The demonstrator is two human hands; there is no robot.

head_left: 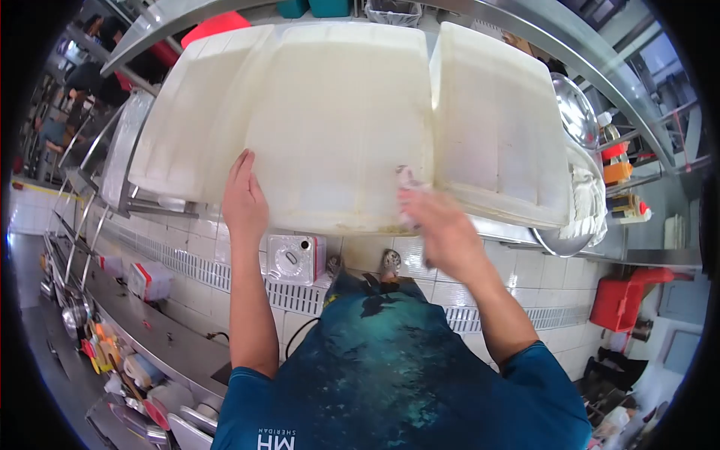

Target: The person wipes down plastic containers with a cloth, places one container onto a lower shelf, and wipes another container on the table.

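Observation:
Three large whitish plastic bins, seemingly bottom up, lie side by side before me: a left one (pixel 196 112), a middle one (pixel 341 120) and a right one (pixel 499 127). My left hand (pixel 245 199) rests with straight fingers against the left edge of the middle bin, holding nothing. Pressed onto the near right part of that same bin is a crumpled pale cloth with dark marks (pixel 406 180). My right hand (pixel 442 229) is closed on it, slightly blurred. Brownish stains run along the near edge and the seam between the middle and right bins.
Steel bowls (pixel 574 109) and bottles (pixel 628 208) stand right of the bins. A metal rail (pixel 525 34) crosses the far side. A tin (pixel 296 259) sits on the tiled floor below. Left is a steel counter (pixel 150 319) with utensils; people are in the far left background.

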